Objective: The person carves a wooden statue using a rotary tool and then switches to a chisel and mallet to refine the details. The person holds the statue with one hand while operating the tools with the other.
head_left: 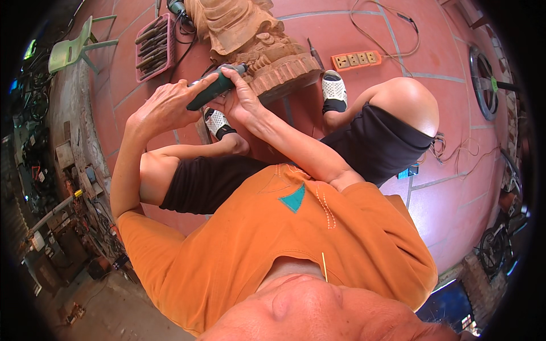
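Observation:
A dark green handheld power tool [211,92], like a straight grinder, is held between both of my hands. My left hand [165,105] closes round its rear body from the left. With the fingers of my right hand [240,101] I grip it nearer its front end. That end points at a brown carved wooden statue [230,28], which lies on its side with its scalloped base [289,77] towards me. Whether the tool's tip touches the wood cannot be seen. My feet, in white perforated shoes [334,88], are either side of the base.
A pink basket [138,54] of chisel-like hand tools stands left of the statue, beside another corded power tool [177,8]. A green plastic chair [67,54] is farther left. To the right lie an orange power strip [356,60], its cable [418,42] and a wheel-like ring [483,82].

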Tool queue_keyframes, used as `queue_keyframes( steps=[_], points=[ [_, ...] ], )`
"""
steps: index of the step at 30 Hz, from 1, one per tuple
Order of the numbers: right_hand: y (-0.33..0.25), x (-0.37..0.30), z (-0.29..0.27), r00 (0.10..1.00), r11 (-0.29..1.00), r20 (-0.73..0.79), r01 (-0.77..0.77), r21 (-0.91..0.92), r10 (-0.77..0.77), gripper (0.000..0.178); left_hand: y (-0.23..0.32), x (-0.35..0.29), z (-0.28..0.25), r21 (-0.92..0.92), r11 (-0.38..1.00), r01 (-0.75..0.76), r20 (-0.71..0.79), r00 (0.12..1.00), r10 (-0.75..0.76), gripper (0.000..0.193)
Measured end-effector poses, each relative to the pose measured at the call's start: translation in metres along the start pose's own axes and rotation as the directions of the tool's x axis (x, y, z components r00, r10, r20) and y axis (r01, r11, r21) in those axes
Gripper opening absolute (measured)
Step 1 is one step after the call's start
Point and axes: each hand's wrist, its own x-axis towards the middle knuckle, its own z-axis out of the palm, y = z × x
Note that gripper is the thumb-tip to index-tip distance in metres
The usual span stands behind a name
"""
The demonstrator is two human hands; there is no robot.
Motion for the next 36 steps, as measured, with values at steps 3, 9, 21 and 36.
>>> queue_keyframes(
  steps=[3,9,21,36],
  points=[
    [0.001,-0.001,0.0,1.0,1.0,-0.009,-0.001,0.003,0.001,0.045,0.0,-0.001,-0.001,-0.002,1.0,0.001,0.004,1.0,-0.001,0.086],
    [-0.001,0.004,0.0,1.0,1.0,-0.008,0.012,-0.01,-0.012,0.045,-0.007,0.002,0.005,0.007,1.0,0.008,-0.02,1.0,-0.007,0.093],
    [-0.001,0.003,0.001,1.0,1.0,-0.011,0.005,-0.009,-0.005,0.045,-0.006,0.002,0.003,0.003,1.0,-0.004,-0.015,1.0,0.004,0.088],
    [0.0,0.001,0.002,1.0,1.0,-0.016,0.015,-0.019,-0.015,0.047,-0.008,0.001,0.005,0.002,1.0,-0.015,-0.019,1.0,0.015,0.093]
  ],
)
